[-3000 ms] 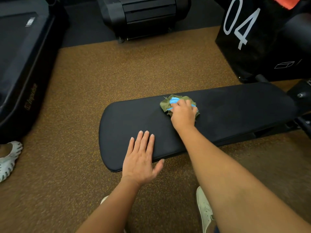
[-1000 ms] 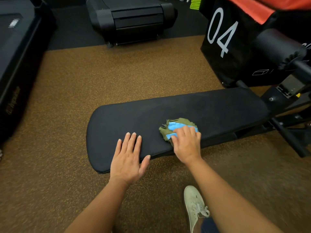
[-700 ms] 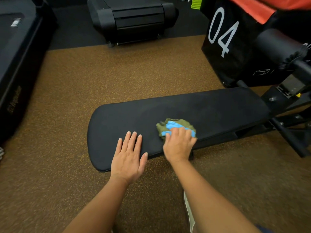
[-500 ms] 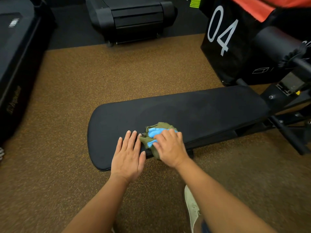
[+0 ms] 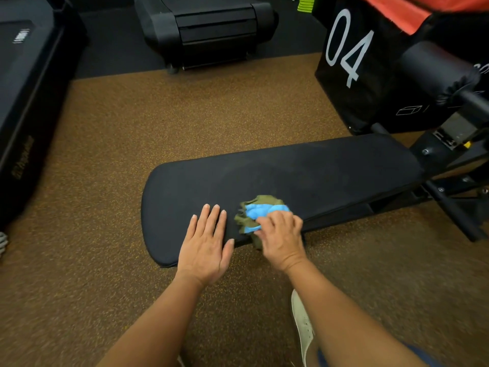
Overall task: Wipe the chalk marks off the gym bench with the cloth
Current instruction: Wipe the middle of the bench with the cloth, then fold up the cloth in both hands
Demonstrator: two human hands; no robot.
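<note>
Head view, looking down: a black padded gym bench (image 5: pixel 304 181), the worktop, runs from 8 o'clock to 3 o'clock across brown speckled floor (image 5: pixel 158 123); the left hand (image 5: pixel 205 243) lies open and flat, fingers spread, on the near edge at 6 o'clock; just to its right the right hand (image 5: pixel 281 238) is closed on a bunched green and blue cloth (image 5: pixel 260 211), pressing it to the pad's near edge; faint pale smears, likely chalk, show at 12 o'clock on the pad. To wipe well, I judge: brace with the flat hand; press firmly; overlap strokes outward across those smears.
</note>
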